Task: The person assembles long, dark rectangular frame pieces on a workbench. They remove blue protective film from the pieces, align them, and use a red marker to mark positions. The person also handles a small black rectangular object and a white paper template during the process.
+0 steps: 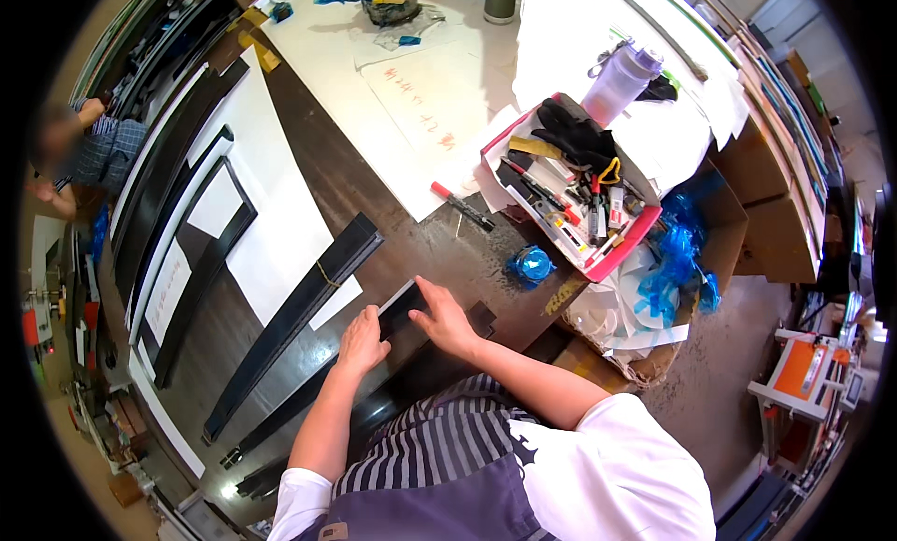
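Note:
A long flat black strip (pixel 400 307) with a pale edge lies slantwise in front of me at the near side of the dark table. My left hand (pixel 363 342) is closed on it, fingers bent over its edge. At the strip's far end, my right hand (pixel 443 319) grips it with thumb and fingers. Just left of my hands rests a bundle of black strips (pixel 297 324), tied with a thin yellow cord (pixel 327 274). More dark strips (pixel 482 319) lie close to my body, partly hidden under my forearms.
Black frame-like pieces (pixel 207 261) lie on white sheets at left. A red-capped marker (pixel 462 206), a blue tape roll (pixel 531 266) and a tool box (pixel 628 251) are to the right. Beyond stands a bottle (pixel 620 81). A carton of scraps (pixel 725 231) flanks the table. Another person (pixel 105 153) is far left.

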`<move>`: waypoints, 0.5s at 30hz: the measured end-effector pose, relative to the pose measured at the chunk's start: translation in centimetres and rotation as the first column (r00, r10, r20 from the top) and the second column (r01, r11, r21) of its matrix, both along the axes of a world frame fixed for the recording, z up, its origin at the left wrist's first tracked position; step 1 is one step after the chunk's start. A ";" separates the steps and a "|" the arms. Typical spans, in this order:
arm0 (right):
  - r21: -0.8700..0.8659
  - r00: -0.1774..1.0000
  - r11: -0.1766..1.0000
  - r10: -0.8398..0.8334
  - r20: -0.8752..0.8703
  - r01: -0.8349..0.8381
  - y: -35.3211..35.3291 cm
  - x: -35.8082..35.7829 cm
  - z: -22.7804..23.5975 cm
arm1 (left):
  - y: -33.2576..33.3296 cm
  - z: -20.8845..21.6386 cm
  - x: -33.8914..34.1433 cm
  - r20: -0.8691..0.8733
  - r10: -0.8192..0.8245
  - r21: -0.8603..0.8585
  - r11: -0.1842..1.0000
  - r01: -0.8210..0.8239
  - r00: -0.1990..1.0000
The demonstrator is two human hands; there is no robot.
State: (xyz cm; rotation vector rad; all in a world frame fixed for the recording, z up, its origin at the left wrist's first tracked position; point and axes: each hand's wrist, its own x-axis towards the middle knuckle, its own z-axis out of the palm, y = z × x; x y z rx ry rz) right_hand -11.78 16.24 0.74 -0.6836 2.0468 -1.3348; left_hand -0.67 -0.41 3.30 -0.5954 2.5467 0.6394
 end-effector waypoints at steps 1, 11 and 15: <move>-0.010 1.000 1.000 -0.017 0.017 0.018 0.1 -0.3 0.0 | 0.0 0.1 -0.1 -0.016 -0.001 0.016 1.000 0.002 1.000; 0.003 0.953 0.991 -0.131 0.275 0.135 -0.2 -1.2 1.3 | -0.8 3.3 -0.5 0.043 -0.021 0.311 0.950 0.007 0.999; -0.079 0.952 0.981 -0.152 0.266 0.179 0.1 -0.7 2.4 | -2.3 3.9 -0.9 0.027 0.073 0.572 0.817 -0.076 0.997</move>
